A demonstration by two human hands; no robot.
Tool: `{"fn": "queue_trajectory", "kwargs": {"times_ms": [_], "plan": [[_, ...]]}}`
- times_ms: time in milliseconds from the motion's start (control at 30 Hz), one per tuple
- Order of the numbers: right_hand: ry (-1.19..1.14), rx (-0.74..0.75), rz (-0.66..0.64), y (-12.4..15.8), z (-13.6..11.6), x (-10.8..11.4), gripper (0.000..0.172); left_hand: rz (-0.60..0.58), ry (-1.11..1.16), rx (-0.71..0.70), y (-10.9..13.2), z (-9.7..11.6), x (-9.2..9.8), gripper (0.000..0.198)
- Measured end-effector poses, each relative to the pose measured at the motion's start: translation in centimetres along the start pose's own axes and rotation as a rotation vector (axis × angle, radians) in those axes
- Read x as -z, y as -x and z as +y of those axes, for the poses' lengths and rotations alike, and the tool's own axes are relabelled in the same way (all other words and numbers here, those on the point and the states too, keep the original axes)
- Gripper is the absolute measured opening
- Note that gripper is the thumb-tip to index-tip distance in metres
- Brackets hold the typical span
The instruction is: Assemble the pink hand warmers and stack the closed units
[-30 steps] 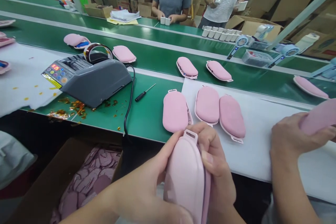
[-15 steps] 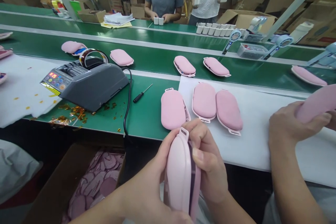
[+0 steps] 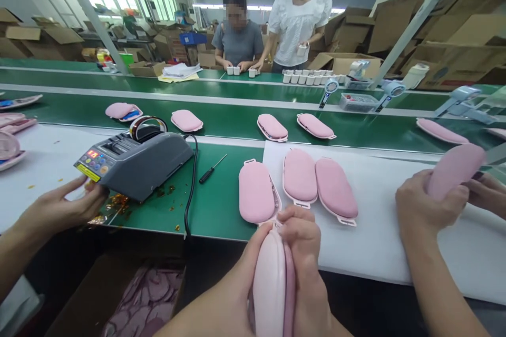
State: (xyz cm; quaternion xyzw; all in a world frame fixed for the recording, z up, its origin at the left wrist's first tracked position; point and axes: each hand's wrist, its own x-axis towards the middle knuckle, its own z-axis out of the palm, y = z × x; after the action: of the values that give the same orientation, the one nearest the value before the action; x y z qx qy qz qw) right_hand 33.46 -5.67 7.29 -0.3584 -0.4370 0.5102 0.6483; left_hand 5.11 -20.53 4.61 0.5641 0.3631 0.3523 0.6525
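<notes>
Between both gripping hands (image 3: 307, 260), a rounded case (image 3: 270, 284) shows edge-on, pale pink left, darker pink right.

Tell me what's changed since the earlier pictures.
A co-worker's hand has entered from the left, reaching the tape dispenser; the person in white has lowered one hand. The pink case looks less open, still held by left grip and right grip. The screwdriver hasn't moved.
</notes>
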Motion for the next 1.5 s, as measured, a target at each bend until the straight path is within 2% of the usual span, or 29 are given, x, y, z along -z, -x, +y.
{"fn": "queue_trajectory", "kwargs": {"times_ms": [67,133,200,267,333,367,433,467,633,800,867,933,1033,1100,1200,1267,1400,1500], "plan": [[0.026,0.097,-0.025,-2.3,-1.4,1.3,0.046,0.004,0.0,-0.041,-0.4,0.4,-0.1,0.102],[0.059,0.163,-0.07,-2.2,-1.7,0.6,0.047,0.026,0.027,-0.07,-0.5,0.5,-0.3,0.099],[0.089,0.191,-0.128,0.1,-0.7,-2.0,0.043,0.088,0.104,-0.089,-0.4,0.2,-0.5,0.095],[0.135,0.202,-0.216,3.8,1.1,-5.6,0.039,0.143,0.178,-0.094,-0.6,-0.3,-0.8,0.08],[0.224,0.245,-0.342,7.5,2.9,-9.3,0.049,0.183,0.23,-0.087,-1.0,-0.7,-1.2,0.062],[0.245,0.255,-0.458,8.9,3.5,-10.8,0.056,0.198,0.251,-0.089,-1.4,-0.7,-1.4,0.057],[0.262,0.305,-0.56,10.5,3.9,-12.7,0.061,0.24,0.315,-0.109,-2.2,-0.7,-2.0,0.054],[0.261,0.323,-0.57,10.8,3.9,-13.2,0.061,0.261,0.35,-0.127,-2.5,-0.6,-2.3,0.053],[0.219,0.363,-0.45,10.8,2.9,-13.5,0.056,0.305,0.558,-0.215,-3.1,0.5,-3.6,0.039],[0.23,0.373,-0.428,11.0,2.9,-13.9,0.055,0.229,0.81,-0.262,-3.2,2.1,-3.6,0.034],[0.233,0.366,-0.445,11.0,2.9,-14.0,0.054,0.167,0.87,-0.209,-3.5,2.7,-3.2,0.029],[0.249,0.35,-0.433,11.0,2.9,-14.0,0.052,0.11,0.935,-0.084,-3.8,3.0,-2.8,0.025],[0.317,0.278,-0.383,10.6,3.0,-13.7,0.049,0.102,1.021,0.044,-4.3,3.2,-2.6,0.023],[0.364,0.236,-0.348,10.3,3.0,-13.3,0.047,0.108,1.067,0.038,-4.5,3.3,-2.7,0.02],[0.384,0.237,-0.333,10.0,3.1,-12.9,0.045,0.038,1.15,-0.004,-4.5,3.7,-3.0,0.021],[0.371,0.242,-0.337,10.0,3.1,-12.9,0.045,0.02,1.142,-0.046,-4.5,3.9,-3.0,0.026],[0.361,0.255,-0.338,10.7,3.6,-13.8,0.043,0.13,0.99,-0.096,-4.4,3.6,-2.5,0.023],[0.341,0.309,-0.303,11.6,4.0,-14.4,0.039,0.168,0.891,-0.155,-4.2,3.3,-2.1,0.021]]}}
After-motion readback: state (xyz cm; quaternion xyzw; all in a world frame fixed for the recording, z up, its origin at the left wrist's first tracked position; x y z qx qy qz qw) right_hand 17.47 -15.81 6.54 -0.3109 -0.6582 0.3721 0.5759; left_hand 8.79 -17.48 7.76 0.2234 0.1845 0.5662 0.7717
